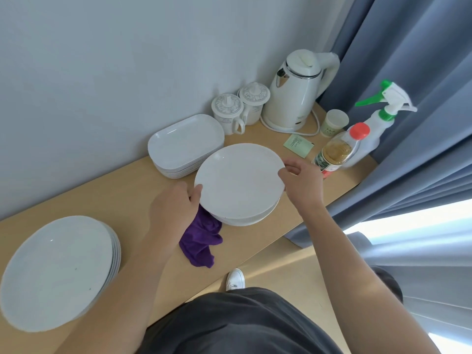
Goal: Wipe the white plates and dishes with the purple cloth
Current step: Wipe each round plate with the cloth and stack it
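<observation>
1. Plate-holding is occupying both hands: the left hand [173, 205] is gripping the near-left rim of the top plate [240, 180], thumb lying on the upper face, while the right hand [301, 185] is pinching the opposite rim between thumb and curled fingers.
2. The top plate is sitting slightly tilted over the centre stack [245, 221] of round white plates on the table [122, 190]. Whether its underside is touching the stack is not showing.
3. The purple cloth [201, 238] is hanging from under the left hand, apparently being trapped between the fingers and the plate's underside. Its loose end is trailing onto the table just beside the stack.
4. The plate is looking rigid, smooth and glossy, so it is probably going to be slippery and liable to chip. Gripping at the rim, thumb above and fingers below, is looking like the safest hold.
5. The cloth is looking soft and limp, so bunching it into the palm is likely going to serve better than holding a corner.
6. Two other piles are waiting: a left stack [56, 272] of round plates near the table's edge, and the rectangular dishes [186, 144] stacked by the wall.
</observation>
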Demonstrator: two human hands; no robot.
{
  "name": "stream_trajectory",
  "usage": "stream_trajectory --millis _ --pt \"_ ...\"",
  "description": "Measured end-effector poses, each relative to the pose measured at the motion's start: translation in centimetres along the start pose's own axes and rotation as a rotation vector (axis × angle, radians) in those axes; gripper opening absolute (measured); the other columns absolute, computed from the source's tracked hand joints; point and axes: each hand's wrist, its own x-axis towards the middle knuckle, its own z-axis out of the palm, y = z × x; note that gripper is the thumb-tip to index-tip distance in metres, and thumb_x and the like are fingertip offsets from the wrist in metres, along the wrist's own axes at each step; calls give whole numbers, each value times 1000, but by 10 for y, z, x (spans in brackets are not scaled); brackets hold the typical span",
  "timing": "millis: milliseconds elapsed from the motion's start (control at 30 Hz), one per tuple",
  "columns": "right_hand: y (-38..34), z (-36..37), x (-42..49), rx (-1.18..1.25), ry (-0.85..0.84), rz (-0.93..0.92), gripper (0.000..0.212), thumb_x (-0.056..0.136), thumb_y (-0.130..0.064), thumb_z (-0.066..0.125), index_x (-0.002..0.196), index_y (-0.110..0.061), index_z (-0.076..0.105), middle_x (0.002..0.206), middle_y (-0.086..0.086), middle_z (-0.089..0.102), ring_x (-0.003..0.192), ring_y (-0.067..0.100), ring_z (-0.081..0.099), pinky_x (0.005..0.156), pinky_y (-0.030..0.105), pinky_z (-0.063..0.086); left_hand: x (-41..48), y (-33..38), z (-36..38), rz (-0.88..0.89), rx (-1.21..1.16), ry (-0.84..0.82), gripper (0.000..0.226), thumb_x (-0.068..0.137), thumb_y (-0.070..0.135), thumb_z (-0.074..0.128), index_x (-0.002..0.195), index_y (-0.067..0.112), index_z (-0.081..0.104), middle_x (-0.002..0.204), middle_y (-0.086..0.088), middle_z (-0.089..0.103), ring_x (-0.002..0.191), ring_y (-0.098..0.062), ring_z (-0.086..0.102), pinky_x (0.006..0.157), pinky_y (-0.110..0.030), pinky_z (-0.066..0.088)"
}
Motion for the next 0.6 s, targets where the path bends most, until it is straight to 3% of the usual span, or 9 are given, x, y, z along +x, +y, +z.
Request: stream_trajectory --millis 167,300,433,600 --pt "9 -5 10 -13 -28 14 28 85 -12 59 108 -20 73 102 -10 74 90 12 68 74 31 58 9 13 10 74 -86 -28 40 102 27 46 68 5 50 59 -8 52 59 -27 48 55 -35 31" --pt "18 -5 12 -145 -42 -12 30 92 -7 55 114 -20 69 99 -6 71 80 9 63 65 14 46 13 20 17 83 2 -46 39 103 26 44 70 7 47 57 -4 44 57 -23 43 56 -32 27" --pt "33 6 11 -237 -38 -53 32 94 -4 51 118 -17 67 98 5 73 85 24 63 74 34 52 15 13 31 88 43 -66 37 103 25 44 71 7 46 60 -7 46 58 -24 44 57 -34 30" --pt "45 16 17 -288 -35 -72 37 95 -3 50 125 -16 66 93 12 71 79 30 60 71 41 53 19 8 34 83 56 -110 37 103 25 45 71 7 46 56 -3 41 55 -21 40 55 -33 29"
